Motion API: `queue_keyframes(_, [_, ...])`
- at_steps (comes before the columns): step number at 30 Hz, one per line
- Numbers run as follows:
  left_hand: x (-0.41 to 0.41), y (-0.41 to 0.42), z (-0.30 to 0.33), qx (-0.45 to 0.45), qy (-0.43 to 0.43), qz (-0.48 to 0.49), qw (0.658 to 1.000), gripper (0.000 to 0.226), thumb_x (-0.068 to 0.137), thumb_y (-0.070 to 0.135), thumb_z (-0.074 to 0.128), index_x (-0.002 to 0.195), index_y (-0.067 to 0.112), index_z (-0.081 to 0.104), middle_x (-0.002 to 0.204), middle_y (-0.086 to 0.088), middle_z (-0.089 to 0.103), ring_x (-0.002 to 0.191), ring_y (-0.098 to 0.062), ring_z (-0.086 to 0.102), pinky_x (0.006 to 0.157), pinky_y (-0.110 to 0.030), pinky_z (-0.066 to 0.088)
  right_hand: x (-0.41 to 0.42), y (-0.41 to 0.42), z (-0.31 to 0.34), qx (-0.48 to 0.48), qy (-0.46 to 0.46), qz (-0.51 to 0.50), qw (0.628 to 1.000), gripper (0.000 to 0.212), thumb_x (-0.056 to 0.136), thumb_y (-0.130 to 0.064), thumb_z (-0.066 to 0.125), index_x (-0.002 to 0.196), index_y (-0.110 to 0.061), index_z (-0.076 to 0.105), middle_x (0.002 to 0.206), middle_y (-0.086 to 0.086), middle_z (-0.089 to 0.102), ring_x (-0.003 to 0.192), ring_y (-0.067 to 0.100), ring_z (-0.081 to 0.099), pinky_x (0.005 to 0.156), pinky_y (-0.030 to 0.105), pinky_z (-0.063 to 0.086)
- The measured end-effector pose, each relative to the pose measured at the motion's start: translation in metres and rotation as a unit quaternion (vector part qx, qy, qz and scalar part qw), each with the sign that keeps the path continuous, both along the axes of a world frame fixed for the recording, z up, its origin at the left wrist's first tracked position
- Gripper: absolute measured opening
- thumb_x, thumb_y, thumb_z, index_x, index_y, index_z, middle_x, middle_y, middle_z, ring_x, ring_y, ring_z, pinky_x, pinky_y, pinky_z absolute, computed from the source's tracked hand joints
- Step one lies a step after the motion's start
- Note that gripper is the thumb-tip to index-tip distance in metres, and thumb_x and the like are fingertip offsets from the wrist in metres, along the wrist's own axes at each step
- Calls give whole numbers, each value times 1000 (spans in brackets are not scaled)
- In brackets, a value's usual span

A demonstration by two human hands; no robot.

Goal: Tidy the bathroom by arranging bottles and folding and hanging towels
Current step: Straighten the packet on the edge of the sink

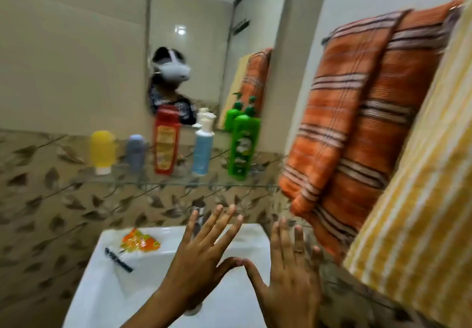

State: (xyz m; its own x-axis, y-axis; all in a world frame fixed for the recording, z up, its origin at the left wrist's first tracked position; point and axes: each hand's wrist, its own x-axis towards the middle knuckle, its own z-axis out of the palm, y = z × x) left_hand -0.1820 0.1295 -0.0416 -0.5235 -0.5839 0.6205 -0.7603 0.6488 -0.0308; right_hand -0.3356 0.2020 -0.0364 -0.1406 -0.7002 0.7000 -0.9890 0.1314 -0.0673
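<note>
On a glass shelf (178,183) under the mirror stand in a row a yellow bottle (102,151), a grey-blue bottle (135,152), a red bottle (165,140), a blue-and-white pump bottle (203,146) and a green pump bottle (244,146). An orange striped towel (357,113) and a yellow striped towel (419,200) hang on the right wall. My left hand (201,258) and my right hand (291,271) are spread flat over the white sink, thumb tips touching, holding nothing.
The white sink (107,289) carries orange sachets (139,242) and a black razor (118,260) on its left ledge. A chrome tap (200,211) rises behind my fingers. The mirror (204,47) reflects a person wearing a headset. Leaf-patterned tiles line the wall.
</note>
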Motion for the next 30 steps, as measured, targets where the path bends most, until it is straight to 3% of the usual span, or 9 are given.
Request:
queue_keyframes(4, [71,1,-47,78,-30,98,992,66,91,61,24,143,22,35,150,0,34,142,-19,10,111,-43,4,59,-34,-47,84,-4,79,993,78,90,-66,14,145,-13,33,143,5,44,148,14,-8,118,38,-5])
queue_keyframes(7, [110,1,-78,125,-25,153,980,66,92,61,19,141,21,40,148,-1,37,143,-14,10,110,-42,4,96,-57,-75,132,-10,145,980,83,91,-66,9,131,-12,57,138,5,53,147,13,-14,117,37,-3])
queue_keyframes(12, [153,-12,-111,186,2,220,958,67,91,61,17,140,20,38,144,-3,43,144,-7,-13,109,-41,5,140,-94,-114,167,17,208,964,80,93,-63,8,130,-12,57,156,0,16,147,16,-14,115,41,4])
queue_keyframes(16, [165,-29,-133,202,29,247,947,74,91,63,10,136,18,46,143,-3,42,143,-4,-12,109,-41,1,155,-124,-137,210,32,215,953,81,92,-65,7,129,-13,58,143,5,45,147,17,-16,114,41,3])
queue_keyframes(19, [166,-48,-144,230,27,261,937,80,89,65,1,137,18,45,144,-4,43,139,-18,30,114,-46,11,159,-147,-148,258,38,227,938,80,90,-67,16,128,-12,59,136,6,56,147,16,13,115,40,4])
queue_keyframes(22, [167,-70,-160,280,62,265,921,85,72,76,-16,144,32,-6,156,6,-3,145,-16,-5,117,-43,-3,166,-164,-152,284,19,213,935,82,87,-69,20,124,-9,63,129,7,62,129,24,50,115,39,2])
queue_keyframes(26, [173,-105,-180,322,81,272,903,76,81,69,11,143,32,-15,158,8,-8,145,-10,-9,116,-40,-8,175,-187,-163,295,-22,176,939,88,87,-72,19,146,-9,33,153,8,34,145,24,23,114,37,-13])
queue_keyframes(28, [176,-123,-182,329,95,273,899,80,82,70,21,146,31,-10,159,5,-6,146,-11,-6,116,-41,-8,179,-199,-172,341,-96,150,923,84,88,-71,25,149,-14,21,154,6,28,144,21,21,114,39,1])
queue_keyframes(30, [180,-139,-186,350,122,276,887,88,82,71,31,148,26,-6,159,3,-6,146,-13,-4,116,-42,-7,183,-210,-175,368,-208,114,899,81,86,-70,35,143,-14,29,142,6,37,133,24,36,105,41,21])
